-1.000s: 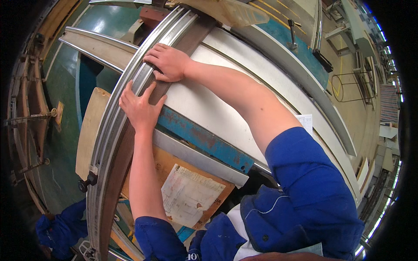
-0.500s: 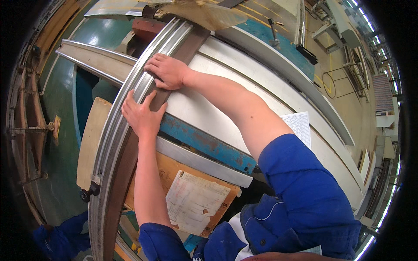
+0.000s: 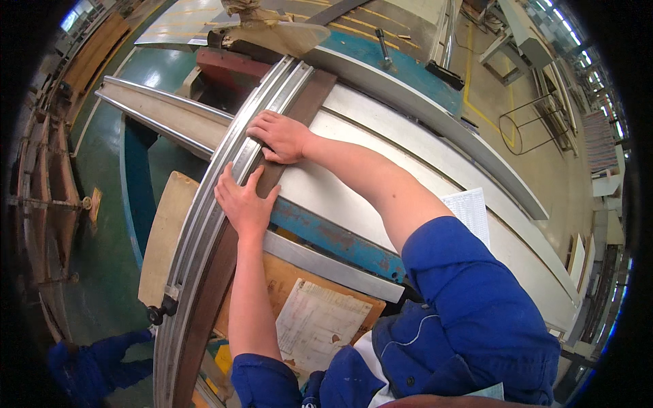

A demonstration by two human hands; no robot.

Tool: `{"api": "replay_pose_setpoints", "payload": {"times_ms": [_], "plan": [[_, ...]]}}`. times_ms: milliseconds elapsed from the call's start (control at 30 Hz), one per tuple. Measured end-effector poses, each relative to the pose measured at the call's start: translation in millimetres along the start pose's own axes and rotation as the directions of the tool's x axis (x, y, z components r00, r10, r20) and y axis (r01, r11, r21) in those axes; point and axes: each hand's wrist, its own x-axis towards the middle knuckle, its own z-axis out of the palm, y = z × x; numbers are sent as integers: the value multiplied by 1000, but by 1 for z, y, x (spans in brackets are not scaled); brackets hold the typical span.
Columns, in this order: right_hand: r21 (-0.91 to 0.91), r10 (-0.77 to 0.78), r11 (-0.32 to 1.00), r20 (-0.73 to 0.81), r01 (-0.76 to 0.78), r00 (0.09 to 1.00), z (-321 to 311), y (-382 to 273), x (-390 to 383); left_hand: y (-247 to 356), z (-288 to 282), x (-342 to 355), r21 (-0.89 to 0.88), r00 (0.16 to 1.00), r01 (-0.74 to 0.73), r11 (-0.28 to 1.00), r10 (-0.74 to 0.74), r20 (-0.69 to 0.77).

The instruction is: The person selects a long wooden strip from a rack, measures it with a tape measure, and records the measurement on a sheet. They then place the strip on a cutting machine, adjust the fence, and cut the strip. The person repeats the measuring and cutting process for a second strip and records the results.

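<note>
Both hands, the left hand (image 3: 246, 207) and the right hand (image 3: 282, 139), are at a grooved metal rail (image 3: 204, 221) that runs along the left edge of a pale machine table (image 3: 323, 190), a brown strip (image 3: 314, 95) just inside it. The left hand's fingers and thumb spread wide. Nearer the table's far left corner, the right hand's fingers bend close together over the rail; whether they pinch anything, I cannot tell. A printed sheet (image 3: 469, 209) lies beside the right sleeve (image 3: 445, 262).
</note>
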Motion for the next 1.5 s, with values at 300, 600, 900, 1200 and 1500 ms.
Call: {"api": "replay_pose_setpoints", "payload": {"times_ms": [300,600,900,1200,1500], "plan": [[-52,110,993,34,-108,993,8,-5,4,-45,-65,-156,-222,883,423,878,-455,-114],[-186,35,982,99,-17,995,16,5,4,-151,-150,-340,-660,-354,743,-111,-902,-246],[-235,405,897,93,-375,910,58,-55,-27,-326,-148,-459,-852,-244,-404,-332,-859,450],[-154,121,987,494,-51,861,17,-184,-19,-331,-158,-452,-766,-117,-498,-406,-844,523],[-117,-18,987,589,108,808,-92,-252,17,-196,-308,-430,-903,-146,-339,-264,-933,327]]}}
